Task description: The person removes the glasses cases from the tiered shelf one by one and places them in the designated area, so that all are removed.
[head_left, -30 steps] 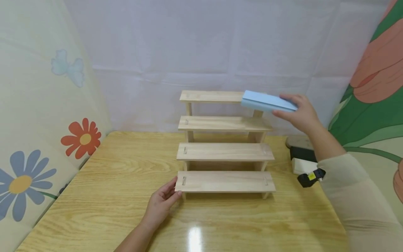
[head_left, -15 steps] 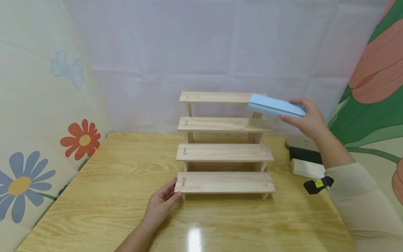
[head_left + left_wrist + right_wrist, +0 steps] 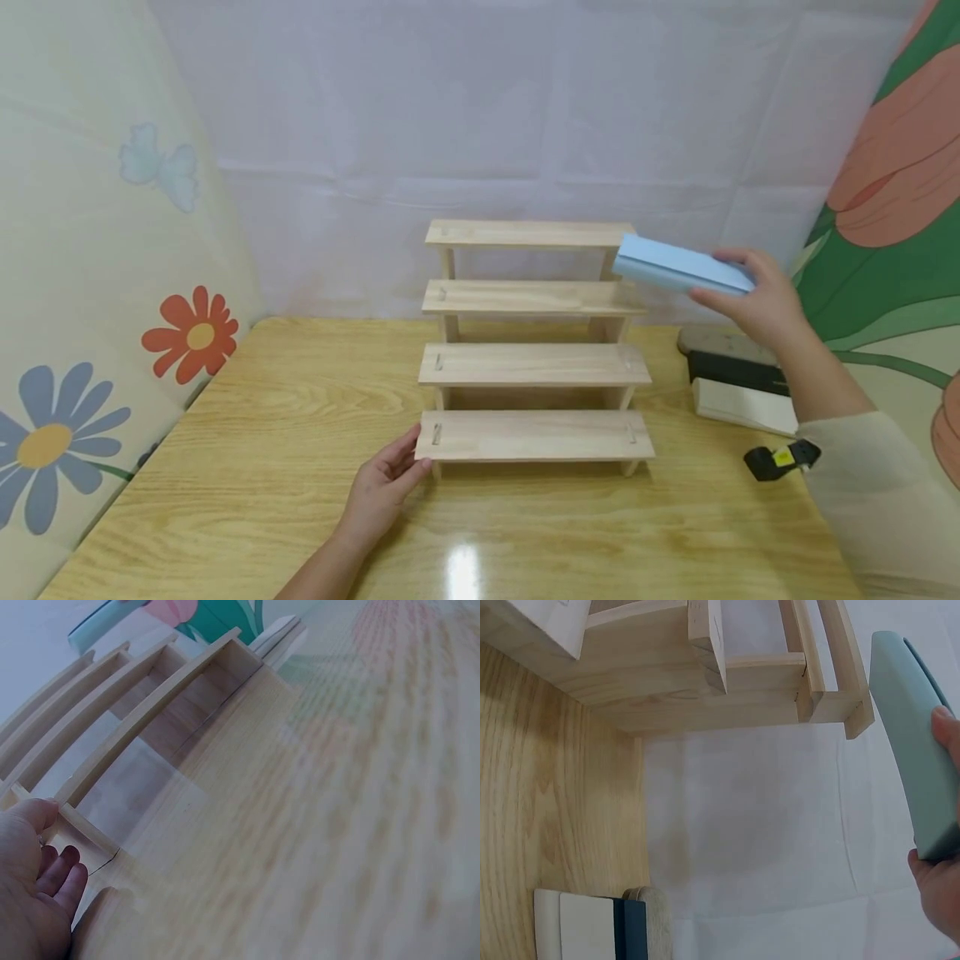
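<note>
A light blue glasses case (image 3: 678,264) is held by its right end in my right hand (image 3: 768,302), thumb on the near side. It hovers to the right of the upper tiers of a wooden step shelf (image 3: 536,365), its left end overlapping the shelf in the head view. From the right wrist, the case (image 3: 907,742) shows as a long closed body with a flap seam. My left hand (image 3: 378,492) grips the left end of the lowest tier; the left wrist view has the thumb (image 3: 39,814) at the board's corner and the other fingers curled below.
Right of the shelf on the wooden table (image 3: 300,400) lie a white case (image 3: 742,407), a black case (image 3: 731,371) and a greyish-beige case (image 3: 723,342), side by side. A white cloth (image 3: 487,108) hangs behind, with flower-patterned cloths at both sides.
My right hand has moved right and slightly down with the glasses case, away from the top tier. My left hand stays at the lowest tier's left end.
</note>
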A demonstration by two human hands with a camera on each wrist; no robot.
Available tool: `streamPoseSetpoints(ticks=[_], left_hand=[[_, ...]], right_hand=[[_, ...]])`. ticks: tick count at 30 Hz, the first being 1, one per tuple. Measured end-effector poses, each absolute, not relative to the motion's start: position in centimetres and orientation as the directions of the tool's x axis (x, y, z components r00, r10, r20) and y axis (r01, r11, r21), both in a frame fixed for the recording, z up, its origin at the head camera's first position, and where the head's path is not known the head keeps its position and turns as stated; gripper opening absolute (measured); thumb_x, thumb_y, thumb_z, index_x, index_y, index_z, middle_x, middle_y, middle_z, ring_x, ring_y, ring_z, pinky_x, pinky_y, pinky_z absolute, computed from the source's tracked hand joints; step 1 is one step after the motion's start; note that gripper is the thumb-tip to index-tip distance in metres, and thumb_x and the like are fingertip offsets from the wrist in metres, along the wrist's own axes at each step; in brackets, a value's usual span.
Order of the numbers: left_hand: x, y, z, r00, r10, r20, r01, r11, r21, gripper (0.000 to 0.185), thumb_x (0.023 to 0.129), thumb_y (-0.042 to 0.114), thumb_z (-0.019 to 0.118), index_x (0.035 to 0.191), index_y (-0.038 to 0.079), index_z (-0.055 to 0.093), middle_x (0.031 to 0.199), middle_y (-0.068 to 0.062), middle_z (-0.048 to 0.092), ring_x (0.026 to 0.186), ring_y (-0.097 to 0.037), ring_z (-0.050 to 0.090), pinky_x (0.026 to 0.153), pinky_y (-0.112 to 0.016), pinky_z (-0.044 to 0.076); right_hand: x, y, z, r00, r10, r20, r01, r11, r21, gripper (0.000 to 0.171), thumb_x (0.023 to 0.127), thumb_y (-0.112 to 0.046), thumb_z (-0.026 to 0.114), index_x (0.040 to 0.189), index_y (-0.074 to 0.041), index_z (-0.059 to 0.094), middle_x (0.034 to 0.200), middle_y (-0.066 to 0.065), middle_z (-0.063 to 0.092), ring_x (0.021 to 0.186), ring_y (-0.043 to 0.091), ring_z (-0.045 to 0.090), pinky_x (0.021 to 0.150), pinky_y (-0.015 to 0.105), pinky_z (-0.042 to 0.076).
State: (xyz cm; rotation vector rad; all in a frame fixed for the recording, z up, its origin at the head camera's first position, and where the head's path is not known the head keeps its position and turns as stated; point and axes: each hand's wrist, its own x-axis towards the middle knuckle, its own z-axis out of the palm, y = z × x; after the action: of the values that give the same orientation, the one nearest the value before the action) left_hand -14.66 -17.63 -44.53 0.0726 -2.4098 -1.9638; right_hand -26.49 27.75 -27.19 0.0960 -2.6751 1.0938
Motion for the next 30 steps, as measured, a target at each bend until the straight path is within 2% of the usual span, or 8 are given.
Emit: streamPoseSetpoints(ticks=[8, 14, 30], left_hand=[[-14.7, -17.6, -44.5, -0.998, -0.057, -0.002, -0.013, 0.193, 0.981, 0.053, 0.092, 0.004, 0.066, 0.142, -0.002, 0.047, 0.143, -0.019, 0.052, 0.099, 0.005, 0.060, 0.087, -0.012, 0.052], [-14.7, -17.6, -44.6, -0.998, -0.058, 0.002, -0.010, 0.208, 0.978, 0.053, 0.092, 0.006, 0.066, 0.141, -0.001, 0.048, 0.144, -0.017, 0.052, 0.101, 0.004, 0.060, 0.088, -0.012, 0.052], [-14.7, -17.6, -44.5, -0.998, -0.065, -0.014, -0.027, 0.212, 0.977, 0.054, 0.093, 0.007, 0.065, 0.143, 0.000, 0.047, 0.145, -0.018, 0.051, 0.119, -0.025, 0.059, 0.089, -0.015, 0.053]], right_hand=[[-25.8, 29.0, -27.9, -0.968, 0.052, 0.244, -0.132, 0.723, -0.678, 0.082, 0.086, -0.053, 0.069, 0.148, -0.009, 0.039, 0.152, 0.026, 0.029, 0.125, 0.045, 0.033, 0.092, 0.058, 0.038], [-25.2, 29.7, -28.4, -0.967, 0.064, 0.247, -0.124, 0.729, -0.673, 0.080, 0.087, -0.049, 0.070, 0.147, -0.006, 0.040, 0.151, 0.027, 0.029, 0.124, 0.045, 0.033, 0.090, 0.058, 0.037], [-22.8, 31.8, -30.4, -0.965, 0.090, 0.244, -0.094, 0.756, -0.648, 0.076, 0.090, -0.043, 0.067, 0.147, -0.002, 0.039, 0.149, 0.033, 0.027, 0.122, 0.049, 0.032, 0.085, 0.060, 0.037]])
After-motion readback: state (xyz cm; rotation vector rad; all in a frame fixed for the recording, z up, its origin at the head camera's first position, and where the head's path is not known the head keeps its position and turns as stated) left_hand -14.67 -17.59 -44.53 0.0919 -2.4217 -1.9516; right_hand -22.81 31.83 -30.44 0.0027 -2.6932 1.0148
